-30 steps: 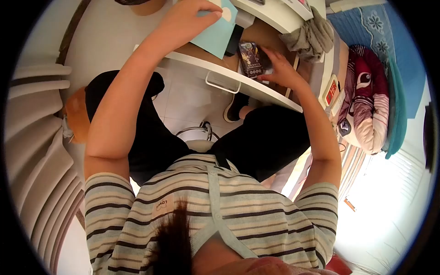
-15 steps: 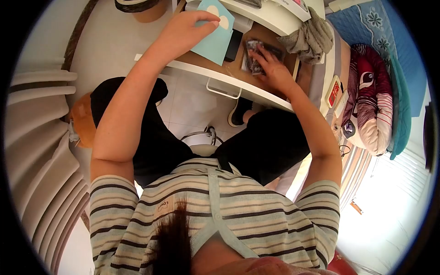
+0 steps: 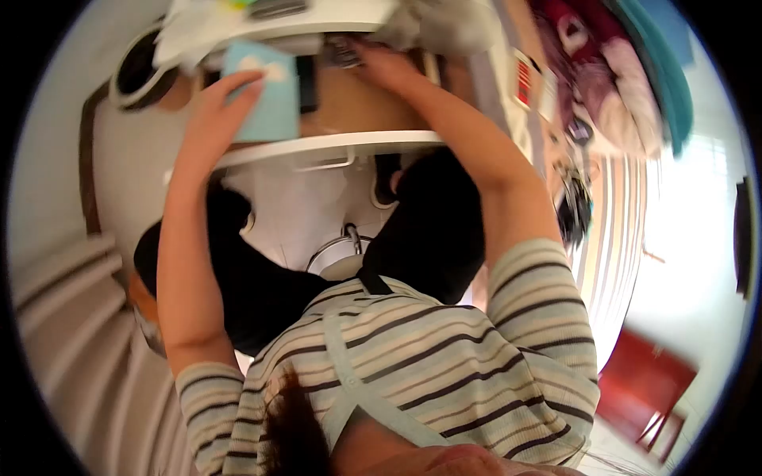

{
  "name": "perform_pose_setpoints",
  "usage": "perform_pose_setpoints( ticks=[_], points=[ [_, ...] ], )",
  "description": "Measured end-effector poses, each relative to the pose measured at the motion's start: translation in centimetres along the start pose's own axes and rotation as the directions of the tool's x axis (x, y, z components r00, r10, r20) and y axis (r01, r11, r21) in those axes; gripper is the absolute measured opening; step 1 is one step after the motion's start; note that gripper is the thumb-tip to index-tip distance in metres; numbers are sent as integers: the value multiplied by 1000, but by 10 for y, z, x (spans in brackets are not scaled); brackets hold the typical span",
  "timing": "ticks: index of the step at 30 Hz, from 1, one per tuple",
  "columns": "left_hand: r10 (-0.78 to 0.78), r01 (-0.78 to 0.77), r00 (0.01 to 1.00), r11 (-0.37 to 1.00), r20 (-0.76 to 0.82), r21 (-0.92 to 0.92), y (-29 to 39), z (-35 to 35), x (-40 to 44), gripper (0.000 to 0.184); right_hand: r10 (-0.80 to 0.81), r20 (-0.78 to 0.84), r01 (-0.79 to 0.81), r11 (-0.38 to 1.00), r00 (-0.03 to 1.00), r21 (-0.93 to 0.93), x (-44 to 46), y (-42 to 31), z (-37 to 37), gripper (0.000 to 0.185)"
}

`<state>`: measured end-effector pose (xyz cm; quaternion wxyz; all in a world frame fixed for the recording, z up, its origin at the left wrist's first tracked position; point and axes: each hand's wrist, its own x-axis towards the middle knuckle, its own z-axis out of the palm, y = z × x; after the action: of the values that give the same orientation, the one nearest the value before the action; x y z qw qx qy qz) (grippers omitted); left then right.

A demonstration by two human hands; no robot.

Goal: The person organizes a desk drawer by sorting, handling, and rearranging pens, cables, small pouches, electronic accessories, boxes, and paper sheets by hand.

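L hand [image 3: 215,116] on blue card [image 3: 275,109], R hand [image 3: 390,70] prob handling pkt [image 3: 342,54] in drawer [image 3: 381,138], can't tell either's finger grip, nxt needs steady touch.

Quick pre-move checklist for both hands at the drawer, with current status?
1. Drawer open: ok, pulled out, inside in view.
2. Left hand at the blue card: ok, fingers over its face. Firm grip: cannot tell.
3. Right hand at the dark item: ok, fingertips right by it near the drawer's back. Grip closed: cannot tell, blurred.
4. Dark item readable: not ok, too blurred.
5. Right hand well away from the cloth: not ok, the cloth lies close by; might snag.
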<state>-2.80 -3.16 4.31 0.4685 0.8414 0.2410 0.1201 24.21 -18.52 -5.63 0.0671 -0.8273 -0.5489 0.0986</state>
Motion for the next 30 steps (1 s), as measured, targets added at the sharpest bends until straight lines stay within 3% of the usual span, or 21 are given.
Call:
perform_pose_setpoints(
  ticks=[1, 2, 4, 5, 6, 8, 9, 10, 11, 13, 14, 15, 16, 18, 20, 22, 25, 30],
  points=[
    [-29, 29, 999, 999, -13, -26, -3, -2, -8, 34, -15, 89, 12, 999, 996, 32, 9, -7, 5, 71],
    [-10, 11, 999, 999, 32, -35, 7, 7, 1, 33, -62, -59, 63, 998, 996, 17, -5, 11, 9, 70],
    [-23, 24, 999, 998, 27, -57, 8, 3, 1, 34, -85, -36, 85, 996, 996, -17, -15, -11, -15, 61],
    [-35, 37, 999, 995, 23, -92, 11, 8, 8, 36, -14, -56, 13, 1000, 998, -24, -36, -11, -28, 61],
    [-34, 37, 999, 995, 28, -88, 8, 4, 5, 36, -29, -38, 32, 996, 999, 83, -41, -22, -34, 55],
    [-100, 128, 991, 913, 93, -386, 10, 10, 3, 44, -41, -36, 48, 978, 999, 203, -66, -35, -48, 51],
    [-113, 135, 990, 916, 80, -378, 14, 15, 0, 44, 5, -61, 25, 877, 998, 479, -84, -46, -59, 50],
    [-17, 47, 997, 913, 77, -405, 17, 22, 4, 46, 56, -66, 8, 700, 996, 714, -97, -55, -63, 50],
    [29, -19, 999, 916, 17, -401, 18, 22, -7, 48, 56, -70, 19, 629, 996, 777, -102, -71, -58, 53],
    [86, -39, 994, 847, 63, -530, 22, 45, 5, 53, 155, -28, -55, 511, 988, 858, -122, -74, -51, 60],
    [67, -36, 997, 869, 45, -493, 23, 49, -6, 55, 111, -25, -34, 505, 994, 863, -122, -81, -44, 64],
    [100, -46, 991, 871, 85, -489, 32, 60, 1, 59, 152, -121, -11, 665, 981, 747, -127, -80, -50, 65],
    [66, -14, 994, 860, 85, -509, 34, 64, 0, 60, 193, -163, 20, 586, 968, 810, -122, -83, -45, 63],
    [22, 16, 997, 855, 67, -518, 38, 63, -5, 62, 216, -55, -47, 439, 975, 897, -117, -85, -50, 56],
    [-146, 218, 971, 870, 191, -442, 48, 58, -9, 63, 218, -2, -78, 355, 976, 931, -115, -78, -52, 52],
    [-132, 203, 972, 885, 192, -418, 34, 60, -7, 63, 253, 157, -200, 153, 955, 968, -115, -68, -54, 43],
    [-119, 199, 964, 915, 239, -350, 9, 61, 5, 60, 280, 159, -213, 172, 947, 962, -111, -37, -46, 39],
    [-107, 177, 936, 967, 337, -185, 4, 59, -1, 58, 494, 168, -301, 203, 853, 932, -105, -10, -50, 45]
  ],
)
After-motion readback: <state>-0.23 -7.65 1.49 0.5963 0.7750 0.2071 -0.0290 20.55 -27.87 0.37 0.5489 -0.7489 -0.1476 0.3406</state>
